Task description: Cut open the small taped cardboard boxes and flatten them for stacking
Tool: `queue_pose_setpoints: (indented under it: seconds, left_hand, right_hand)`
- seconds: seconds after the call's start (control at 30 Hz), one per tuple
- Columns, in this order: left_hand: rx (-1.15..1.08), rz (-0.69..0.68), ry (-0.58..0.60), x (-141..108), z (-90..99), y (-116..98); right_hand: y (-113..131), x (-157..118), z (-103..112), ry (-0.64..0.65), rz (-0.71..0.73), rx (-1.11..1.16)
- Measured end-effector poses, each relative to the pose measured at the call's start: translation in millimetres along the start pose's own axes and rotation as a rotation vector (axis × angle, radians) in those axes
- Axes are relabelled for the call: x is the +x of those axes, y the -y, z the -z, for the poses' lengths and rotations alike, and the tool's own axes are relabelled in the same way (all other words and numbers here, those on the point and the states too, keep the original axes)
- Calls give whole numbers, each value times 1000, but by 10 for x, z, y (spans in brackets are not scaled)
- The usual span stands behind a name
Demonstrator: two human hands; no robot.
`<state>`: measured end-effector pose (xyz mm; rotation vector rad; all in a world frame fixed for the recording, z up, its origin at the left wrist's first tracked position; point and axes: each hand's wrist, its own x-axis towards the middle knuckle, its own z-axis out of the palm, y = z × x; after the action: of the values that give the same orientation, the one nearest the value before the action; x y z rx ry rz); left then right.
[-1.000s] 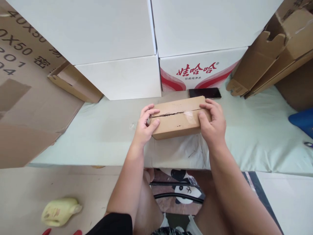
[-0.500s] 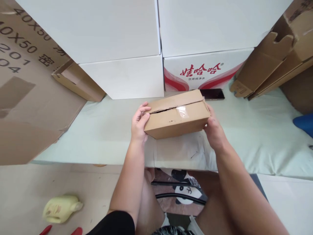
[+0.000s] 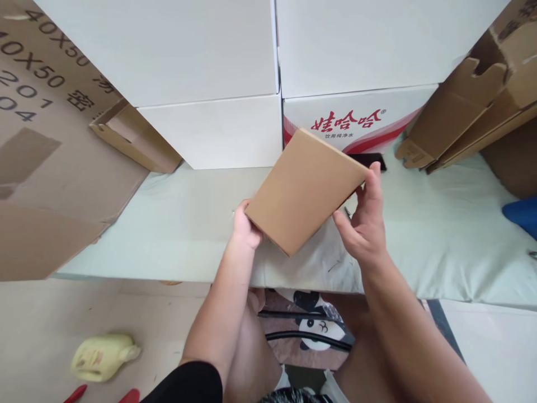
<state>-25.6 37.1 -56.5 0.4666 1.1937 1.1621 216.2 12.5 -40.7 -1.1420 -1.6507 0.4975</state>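
Small cardboard box (image 3: pixel 306 193) prob. light to med. wt; contents n/a to the eye, so can't be sure. Walls look stiff, flat & fairly crisp, dry card w/ decent friction, so not v. slippery. Box itself not fragile, tho corners cld dent & a hard squeeze mid-panel might bow it. Best hold: both short ends, thumbs one side, fingers the other, nr the stiff edges.

Box is tilted over the pale cloth (image 3: pixel 201 224), in front of the red-and-white carton (image 3: pixel 390 120), w/ the phone (image 3: pixel 375 160) just behind its R corner. Can't tell if its underside touches the cloth.

L hand (image 3: pixel 247 226) is closed round the L corner, fingers mostly hidden beneath. R hand (image 3: pixel 367 229) is about half open, thumb & fingertips set wide apart on the R end, box held btwn them.

Vs. half a sec ago: box is turned over & swung at an angle. Taped, ragged seam was up; now a plain broad panel faces up, seam out of sight. R hand's fingers are now up at the R corner, thumb on the nearer edge. L hand stays at the L end. Phone & carton haven't moved, bar a slight view shift.
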Motion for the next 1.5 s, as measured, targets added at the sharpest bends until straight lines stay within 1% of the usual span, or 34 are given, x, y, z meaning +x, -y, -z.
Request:
queue_pose_setpoints:
  seconds: [0.1,0.17,0.27,0.4,0.5,0.63,0.67,0.73,0.77,0.8,0.83,0.87,0.9,0.93,0.97,1.0,1.07,1.13,1.23,1.33,1.4,1.43,1.5]
  left_hand:
    - [-17,205,104,-75,-153,106]
    - [69,293,173,-125,-236,153]
    - [272,340,180,-151,-284,171]
    - [485,356,183,-111,-229,114]
    - [646,325,160,-91,-170,60]
    - [914,192,17,-86,-106,15]
    - [970,140,-38,-84,-94,10]
    - [1045,-33,-168,-72,-83,13]
    - [1038,-135,-215,-63,-87,26]
    - [998,-231,-225,-52,-99,45]
    - [920,-295,-191,-40,-118,72]
    - [812,-310,-111,-29,-143,104]
    - [689,-269,-7,-18,-172,140]
    - [574,-199,85,-9,-202,175]
    - [476,-117,147,-2,-232,207]
    - [397,-31,180,2,-261,234]
    - [293,108,191,2,-308,268]
    - [240,155,197,-7,-341,282]
    - [232,124,210,-22,-357,293]
    - [293,86,220,-11,-331,309]
    - [398,21,226,13,-296,313]
    - [475,-29,215,24,-274,309]
    - [657,-165,140,34,-228,282]
  right_hand:
    - [-20,19,14,-55,-17,-82]
    - [-28,42,48,-109,-31,-94]
    - [-16,81,128,-164,-38,-141]
    - [-9,109,204,-172,-91,-165]
    - [-40,112,203,-167,-129,-149]
    - [-86,108,182,-158,-160,-127]
    - [-96,106,179,-157,-174,-119]
    - [-117,100,174,-159,-217,-101]
    - [-129,96,170,-162,-242,-93]
    - [-141,90,164,-164,-265,-86]
    - [-150,84,156,-164,-284,-79]
    - [-156,76,147,-159,-297,-70]
    - [-155,69,136,-148,-306,-53]
    - [-147,63,125,-132,-312,-19]
    - [-133,58,113,-121,-316,30]
    - [-113,56,101,-114,-316,92]
    - [-71,62,78,-97,-300,236]
    - [-45,78,57,-60,-281,367]
    - [-63,94,30,16,-320,515]
    - [-109,73,23,146,-434,640]
    - [-130,45,30,235,-517,692]
    - [-135,33,36,259,-561,699]
    - [-136,20,51,285,-643,696]
